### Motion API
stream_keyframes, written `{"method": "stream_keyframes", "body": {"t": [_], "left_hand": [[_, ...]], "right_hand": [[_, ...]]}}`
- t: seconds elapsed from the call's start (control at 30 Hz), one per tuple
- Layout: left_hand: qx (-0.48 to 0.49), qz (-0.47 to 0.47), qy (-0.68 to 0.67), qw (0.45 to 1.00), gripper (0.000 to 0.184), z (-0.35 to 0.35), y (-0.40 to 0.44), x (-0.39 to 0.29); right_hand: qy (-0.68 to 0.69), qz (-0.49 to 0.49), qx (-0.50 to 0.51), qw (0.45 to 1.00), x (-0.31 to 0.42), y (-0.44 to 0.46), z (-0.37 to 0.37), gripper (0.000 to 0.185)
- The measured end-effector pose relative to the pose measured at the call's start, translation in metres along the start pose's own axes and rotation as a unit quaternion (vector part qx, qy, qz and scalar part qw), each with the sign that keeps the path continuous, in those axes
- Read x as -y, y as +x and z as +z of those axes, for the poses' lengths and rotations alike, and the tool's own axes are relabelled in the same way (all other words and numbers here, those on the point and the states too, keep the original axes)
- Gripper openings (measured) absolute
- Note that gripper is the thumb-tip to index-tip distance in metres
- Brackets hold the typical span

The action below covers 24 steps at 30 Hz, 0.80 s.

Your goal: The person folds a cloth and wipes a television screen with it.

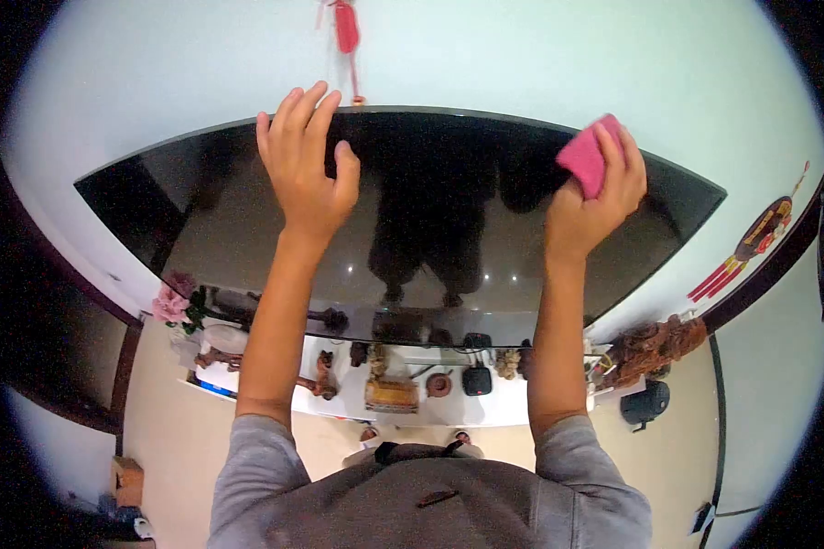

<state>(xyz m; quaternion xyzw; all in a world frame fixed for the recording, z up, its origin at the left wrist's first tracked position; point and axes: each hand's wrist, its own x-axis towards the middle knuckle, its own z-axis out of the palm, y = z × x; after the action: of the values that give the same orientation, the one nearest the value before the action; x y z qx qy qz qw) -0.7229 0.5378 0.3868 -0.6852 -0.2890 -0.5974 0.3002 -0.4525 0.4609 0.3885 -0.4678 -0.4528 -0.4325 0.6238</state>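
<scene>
- In the head view, the TV [430, 210] is the landmark: a wide, dark, glossy panel in front of a pale wall [485, 55], with both hands over its upper part.
- The cloth [584, 157], pink and bunched, is over the TV's upper right part, near its top edge.
- The right hand [604, 197] holds the cloth, its fingers curled over it; the cloth sits between this hand and the TV's top edge.
- The left hand [307, 174] is wide, fingers spread and holding nothing, at the TV's top edge, left of its middle. Its fingertips reach past that edge; whether they touch it, I cannot tell. It is well apart from the cloth.
- Above the TV's top edge, left of its middle, hangs a red ornament [347, 27].
- Right of the TV, a tasselled plaque [762, 229] hangs on the wall.
- Below the TV is a white shelf [467, 410] bearing a black box [476, 381], a small round pot [439, 384] and a yellowish-brown block [392, 395].
- By the TV's lower left edge are pink flowers [171, 302]; below its lower right edge is a brown carving [655, 349].
</scene>
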Motion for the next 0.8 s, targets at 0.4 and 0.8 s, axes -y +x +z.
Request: {"method": "stream_keyframes", "body": {"t": [0.4,0.8], "left_hand": [[0.01,-0.008,-0.091,0.996,0.055,-0.049,-0.009,0.095],[0.079,0.037,-0.055,0.995,0.049,-0.06,-0.001,0.084]], "right_hand": [[0.152,-0.07,0.21,0.963,0.243,-0.032,0.096,0.045],[0.091,-0.114,0.246,0.958,0.19,-0.009,0.068,0.041]]}}
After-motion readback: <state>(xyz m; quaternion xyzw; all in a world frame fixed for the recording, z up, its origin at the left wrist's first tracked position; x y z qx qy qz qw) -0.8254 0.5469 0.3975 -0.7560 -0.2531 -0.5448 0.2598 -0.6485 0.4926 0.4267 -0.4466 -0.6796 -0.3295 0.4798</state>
